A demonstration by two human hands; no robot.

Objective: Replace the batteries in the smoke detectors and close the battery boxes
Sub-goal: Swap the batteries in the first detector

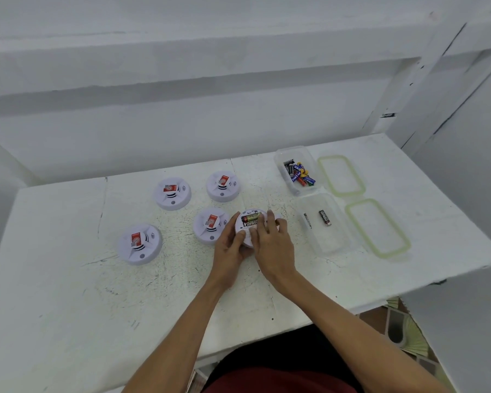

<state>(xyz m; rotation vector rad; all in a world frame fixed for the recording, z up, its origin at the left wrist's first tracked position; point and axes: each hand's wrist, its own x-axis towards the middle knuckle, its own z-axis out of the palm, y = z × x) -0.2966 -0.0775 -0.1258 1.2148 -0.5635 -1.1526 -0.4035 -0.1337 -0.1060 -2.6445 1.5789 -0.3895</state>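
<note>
Battery-swap step: the upturned detector [250, 224] lies on the worktop [68, 279], 2 batteries [251, 218] exposed. The left hand [228, 251] has its grip round the rim. The right hand [272, 242] has a slack grip, its straight fingers pressing. Next probably needs a fingertip prying or seating those batteries.

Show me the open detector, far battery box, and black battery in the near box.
open detector [247, 231], head view, white back
far battery box [292, 154], head view, far wall
black battery [325, 217], head view, middle

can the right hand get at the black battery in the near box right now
Probably yes: the near box is lidless and the black battery lies uncovered in it, just right of the right hand. That hand would first have to leave the smoke detector.
</note>
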